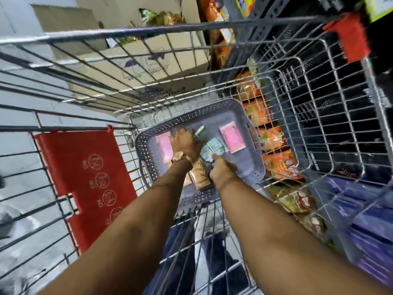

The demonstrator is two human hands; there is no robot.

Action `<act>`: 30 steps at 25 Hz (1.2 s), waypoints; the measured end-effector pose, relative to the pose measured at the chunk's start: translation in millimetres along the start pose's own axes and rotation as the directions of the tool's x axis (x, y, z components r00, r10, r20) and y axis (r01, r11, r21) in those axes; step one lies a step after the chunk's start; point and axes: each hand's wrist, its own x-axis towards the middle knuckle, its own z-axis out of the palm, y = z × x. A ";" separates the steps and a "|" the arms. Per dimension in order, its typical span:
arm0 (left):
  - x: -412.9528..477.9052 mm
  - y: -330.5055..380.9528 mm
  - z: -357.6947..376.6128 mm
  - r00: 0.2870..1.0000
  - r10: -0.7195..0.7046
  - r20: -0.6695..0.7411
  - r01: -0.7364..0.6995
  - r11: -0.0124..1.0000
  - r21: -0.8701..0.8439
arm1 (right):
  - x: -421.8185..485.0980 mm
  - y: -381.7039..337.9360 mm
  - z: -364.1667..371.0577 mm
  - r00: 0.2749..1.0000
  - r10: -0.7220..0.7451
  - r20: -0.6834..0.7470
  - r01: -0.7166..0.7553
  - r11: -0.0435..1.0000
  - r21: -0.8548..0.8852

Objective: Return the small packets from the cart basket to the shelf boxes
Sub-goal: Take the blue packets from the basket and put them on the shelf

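Our left hand (pixel 184 143) grips small green-and-white foil packets (pixel 214 146) inside the grey perforated plastic basket (pixel 253 167) in the wire cart (pixel 319 116); our right hand (pixel 222 170) pinches another packet there.

Red child-seat flap (pixel 85 175) on the cart: row of round crossed-out warning signs, each w/ a tiny caption beside it, too blurred to read. Cardboard box (pixel 148 67) behind the cart wires: umbrella handling mark plus faint print, not legible. Packets in the grey basket (pixel 251 169) and on the shelf: printing smeared, no brand readable.
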 end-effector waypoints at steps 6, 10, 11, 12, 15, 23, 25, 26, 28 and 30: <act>-30.8 10.1 -1.2 0.976 -0.114 0.184 0.191 0.854 -0.483 | -35.9 -21.9 -7.2 0.928 0.019 0.373 -0.109 0.969 0.221; -71.6 20.4 -41.9 0.977 -0.096 0.189 0.206 0.641 -0.739 | -75.9 -42.7 -48.3 0.967 -0.140 0.211 0.130 0.990 0.062; -89.4 31.8 -58.9 0.979 -0.084 0.188 0.201 0.580 -0.790 | -85.5 -49.4 -61.9 0.953 -0.262 0.150 0.266 0.964 -0.006; -111.4 44.3 -77.3 0.985 -0.059 0.165 0.170 0.543 -0.822 | -100.1 -55.4 -78.9 0.924 -0.360 0.129 0.362 0.932 0.007; -177.7 91.6 -124.0 0.995 0.067 0.078 0.040 0.452 -0.891 | -165.8 -64.7 -166.5 0.784 -0.607 0.128 0.568 0.785 0.247; -368.9 260.1 -134.5 0.695 0.702 0.154 -0.196 0.391 -0.899 | -271.6 24.3 -447.5 0.657 -0.705 -0.268 0.623 0.307 0.719; -404.8 305.9 -112.9 0.563 0.800 0.206 -0.240 0.398 -0.886 | -279.0 55.3 -504.1 0.623 -0.643 -0.446 0.683 0.168 0.711; -417.4 326.6 -103.0 0.509 0.828 0.235 -0.265 0.411 -0.872 | -278.9 67.2 -525.6 0.609 -0.612 -0.505 0.704 0.124 0.699; -453.8 371.7 -79.3 0.399 0.863 0.311 -0.329 0.451 -0.829 | -277.4 94.1 -571.7 0.567 -0.517 -0.641 0.765 0.043 0.642; -489.1 416.2 -52.1 0.302 0.874 0.381 -0.392 0.478 -0.786 | -267.0 113.4 -614.6 0.524 -0.380 -0.762 0.819 -0.019 0.573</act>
